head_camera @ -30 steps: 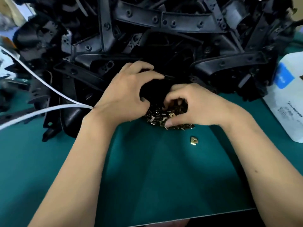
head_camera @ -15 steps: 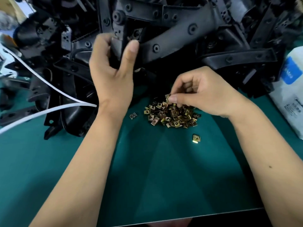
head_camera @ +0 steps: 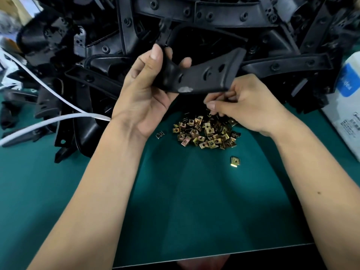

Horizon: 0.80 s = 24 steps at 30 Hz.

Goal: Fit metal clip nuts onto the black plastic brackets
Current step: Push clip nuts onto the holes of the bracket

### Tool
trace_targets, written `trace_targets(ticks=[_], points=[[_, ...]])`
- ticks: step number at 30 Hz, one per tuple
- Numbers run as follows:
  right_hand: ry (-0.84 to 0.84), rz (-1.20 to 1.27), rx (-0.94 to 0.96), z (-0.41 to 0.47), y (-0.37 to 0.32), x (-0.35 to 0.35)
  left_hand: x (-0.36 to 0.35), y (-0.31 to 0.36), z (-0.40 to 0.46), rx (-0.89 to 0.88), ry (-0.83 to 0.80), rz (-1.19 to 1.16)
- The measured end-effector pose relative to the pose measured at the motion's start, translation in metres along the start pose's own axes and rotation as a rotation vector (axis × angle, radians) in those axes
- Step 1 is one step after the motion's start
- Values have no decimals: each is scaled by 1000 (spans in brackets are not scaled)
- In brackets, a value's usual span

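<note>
My left hand (head_camera: 145,90) grips a black plastic bracket (head_camera: 202,76) by its left end, thumb on top, holding it above the mat with its holed face toward me. My right hand (head_camera: 247,106) sits just under the bracket's lower right edge, thumb and fingers pinched together over the heap of brass-coloured clip nuts (head_camera: 206,133). What the fingertips pinch is too small to make out. A single clip nut (head_camera: 235,161) lies apart on the green mat (head_camera: 194,201), and a silvery one (head_camera: 160,134) lies left of the heap.
A large pile of black plastic brackets (head_camera: 194,20) fills the back of the table. A white strap (head_camera: 58,117) runs in from the left. A white bag with a blue label (head_camera: 348,106) stands at the right. The mat's front edge (head_camera: 214,256) is near me.
My left hand has lowered and turned the bracket, bringing it from up in the pile down over the clip nuts. My right hand has stayed at the heap, fingers pinched.
</note>
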State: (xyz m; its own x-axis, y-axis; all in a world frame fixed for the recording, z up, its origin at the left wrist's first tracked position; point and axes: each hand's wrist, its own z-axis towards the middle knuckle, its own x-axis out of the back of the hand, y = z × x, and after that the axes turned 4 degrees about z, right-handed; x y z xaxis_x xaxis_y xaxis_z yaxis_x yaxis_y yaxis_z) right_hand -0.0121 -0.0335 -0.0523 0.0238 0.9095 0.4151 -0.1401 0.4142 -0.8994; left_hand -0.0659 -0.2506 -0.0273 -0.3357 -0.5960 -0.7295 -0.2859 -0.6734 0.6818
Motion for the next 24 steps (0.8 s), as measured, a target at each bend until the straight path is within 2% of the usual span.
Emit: trace_targets(ticks=[3,7,10,13,16,20,24], points=[[9,11,-5,1,-1,-3,2,-3,-1,86,-31,31],[24,114,-27,1,-3,-4,11,-8,-2,172,-128,380],[51,221,-44,1,-4,-4,17,-9,-2,247,-288,589],[31,331,-78,0,-3,0,26,-6,-3,350,-368,597],[-66,418,-94,-2,-3,5,38,0,-2,344,-487,679],[-148,437,-61,-4,-6,3,40,0,1,344,-475,742],[-126,447,-67,-4,-10,-2,38,-3,1,336,-441,783]])
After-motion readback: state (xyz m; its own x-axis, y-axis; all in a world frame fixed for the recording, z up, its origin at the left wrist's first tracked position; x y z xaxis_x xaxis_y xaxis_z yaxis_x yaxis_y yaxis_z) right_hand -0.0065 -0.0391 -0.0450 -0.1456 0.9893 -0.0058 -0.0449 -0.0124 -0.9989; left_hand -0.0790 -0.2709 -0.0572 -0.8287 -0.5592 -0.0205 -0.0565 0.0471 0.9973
